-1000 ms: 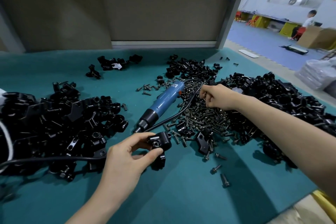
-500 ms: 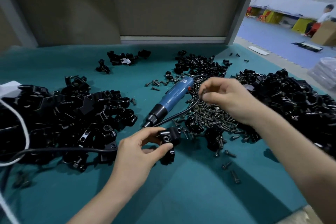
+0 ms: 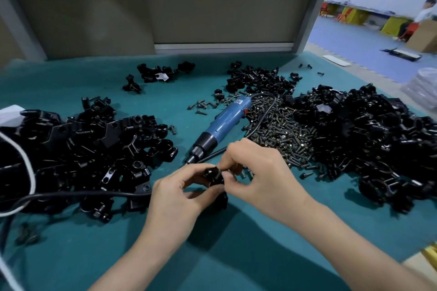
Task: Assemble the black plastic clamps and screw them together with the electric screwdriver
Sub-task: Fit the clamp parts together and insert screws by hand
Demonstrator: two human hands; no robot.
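My left hand point(image 3: 175, 194) grips a black plastic clamp point(image 3: 214, 178) just above the teal mat. My right hand point(image 3: 262, 172) meets it from the right, thumb and forefinger pinching a small dark screw point(image 3: 219, 172) against the clamp's top. Most of the clamp is hidden by my fingers. The blue electric screwdriver point(image 3: 222, 125) lies on the mat just behind my hands, tip toward me, nobody holding it. A heap of screws point(image 3: 283, 134) spreads to its right.
Large piles of black clamp parts lie at left point(image 3: 82, 149) and right point(image 3: 378, 139), with smaller heaps at the back point(image 3: 257, 79). A black cable point(image 3: 71, 195) and a white cord point(image 3: 28, 168) cross the left pile. A grey partition point(image 3: 212, 7) backs the table.
My right hand left the screw heap and came down toward me to the clamp, carrying a screw. My left hand kept hold of the clamp.
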